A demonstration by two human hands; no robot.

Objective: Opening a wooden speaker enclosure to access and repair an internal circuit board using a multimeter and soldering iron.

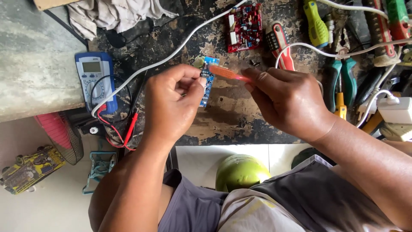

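Note:
My left hand [174,103] pinches a small blue circuit board [207,81] upright above the worn workbench [223,124]. My right hand [287,101] holds a thin orange-handled tool [226,73] whose tip rests against the top of the blue board. The two hands are close together at the middle of the view. The lower part of the board is hidden behind my left thumb and fingers.
A red circuit board [245,27] lies at the back. A blue multimeter [94,77] with red and black leads sits at the left. Screwdrivers [316,25], green pliers [343,81], a white cable [163,60], a white plug adapter [397,109] and a crumpled cloth [111,15] surround the work spot.

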